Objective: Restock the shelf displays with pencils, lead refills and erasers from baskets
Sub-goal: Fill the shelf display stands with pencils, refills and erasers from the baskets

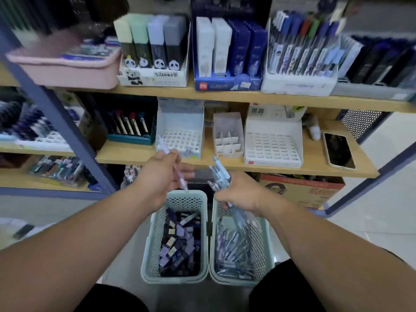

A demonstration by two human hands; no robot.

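Left grip (163, 176) pinches one pencil (183, 183) mid-barrel; right grip (238, 194) clasps a bundle (220, 176). Judged light, stiff, slick: hold barrels, not tips.

"PANDA" on white box (155, 80); "deli" on blue box (227, 86).

Left hand (159, 179) pinches pencil (162, 147); right hand (238, 194) grips pencil bunch (219, 174).

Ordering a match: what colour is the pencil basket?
Pale mint green; the basket shows in the head view.
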